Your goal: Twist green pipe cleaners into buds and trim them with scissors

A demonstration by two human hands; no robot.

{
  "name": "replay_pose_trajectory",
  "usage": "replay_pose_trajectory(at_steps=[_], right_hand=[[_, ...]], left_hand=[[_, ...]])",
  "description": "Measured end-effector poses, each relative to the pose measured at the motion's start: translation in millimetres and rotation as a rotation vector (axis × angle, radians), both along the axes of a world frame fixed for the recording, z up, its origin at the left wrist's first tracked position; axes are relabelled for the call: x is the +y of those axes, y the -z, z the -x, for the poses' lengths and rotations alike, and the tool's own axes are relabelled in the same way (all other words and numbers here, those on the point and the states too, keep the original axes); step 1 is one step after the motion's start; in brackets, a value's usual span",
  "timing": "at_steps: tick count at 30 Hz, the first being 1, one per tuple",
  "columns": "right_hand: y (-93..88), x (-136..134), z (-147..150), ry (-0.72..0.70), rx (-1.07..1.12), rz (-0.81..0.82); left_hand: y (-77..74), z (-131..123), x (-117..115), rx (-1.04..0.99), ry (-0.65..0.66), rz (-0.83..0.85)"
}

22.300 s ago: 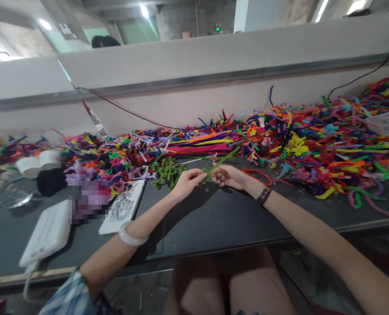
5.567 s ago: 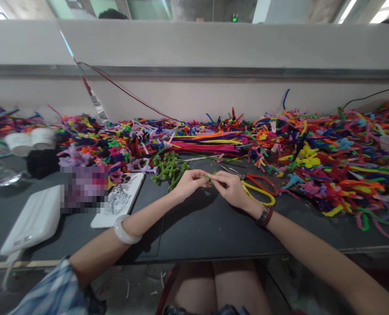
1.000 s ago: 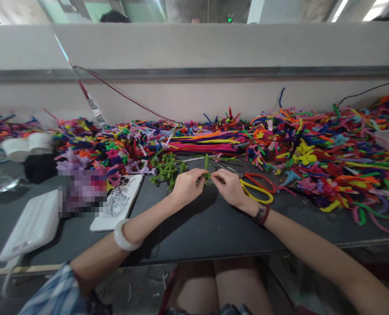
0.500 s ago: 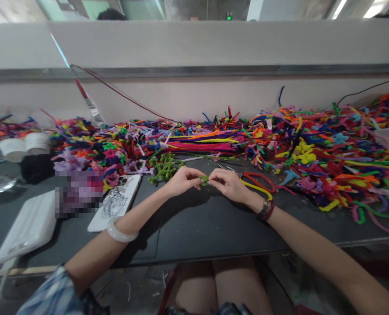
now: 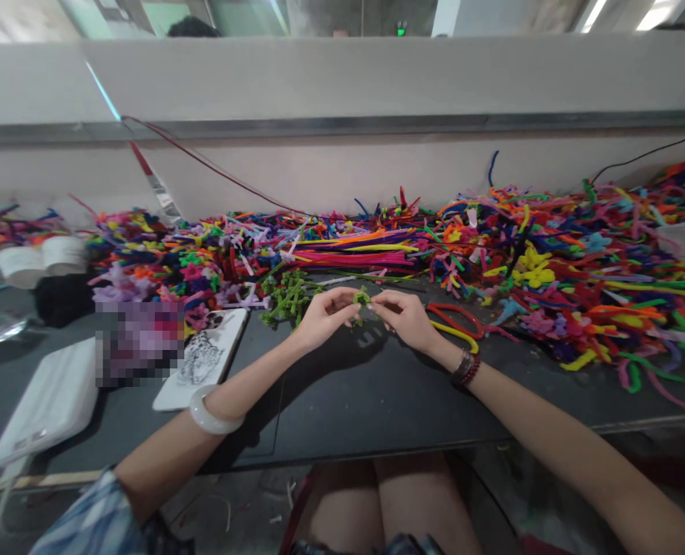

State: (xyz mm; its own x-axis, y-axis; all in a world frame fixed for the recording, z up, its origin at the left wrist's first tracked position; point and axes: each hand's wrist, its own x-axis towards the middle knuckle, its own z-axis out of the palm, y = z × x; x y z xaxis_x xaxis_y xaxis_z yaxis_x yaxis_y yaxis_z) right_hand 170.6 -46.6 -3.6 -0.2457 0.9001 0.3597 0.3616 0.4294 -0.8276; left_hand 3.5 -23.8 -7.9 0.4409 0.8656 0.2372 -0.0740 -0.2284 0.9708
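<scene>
A small green pipe-cleaner piece is pinched between my two hands above the dark table. My left hand grips its left side with thumb and fingertips. On its other side, my right hand holds it in a pinch. The fingers partly cover the piece, so its full shape is hidden. Just left of my left hand lies a heap of green pipe-cleaner pieces. Scissors with red and yellow handles rest beside my right hand.
Behind my hands lies a bundle of long pipe cleaners. Colourful pipe-cleaner pieces pile up along the low wall. On the left are a phone, a white power bank and white cups.
The green piece has turned and lifted slightly, showing more of itself between my fingertips. My right hand's fingers have shifted their hold on it.
</scene>
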Motion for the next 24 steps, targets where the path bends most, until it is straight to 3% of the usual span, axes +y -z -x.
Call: replay_pose_trajectory(at_steps=[5, 11, 16, 24], right_hand=[[2.7, -1.7, 2.4, 0.004, -0.116, -0.136], [3.0, -5.2, 4.5, 0.1, -0.18, -0.284], [4.6, -6.4, 5.7, 0.132, -0.209, -0.357], [11.1, -6.1, 7.0, 0.176, -0.251, -0.372]], left_hand=[[2.8, -1.1, -2.1, 0.095, -0.144, -0.136], [-0.9, -0.6, -8.5, 0.279, -0.301, -0.458], [-2.1, 0.9, -10.5, 0.352, -0.319, -0.668], [3.5, -3.0, -9.0, 0.387, -0.327, -0.746]])
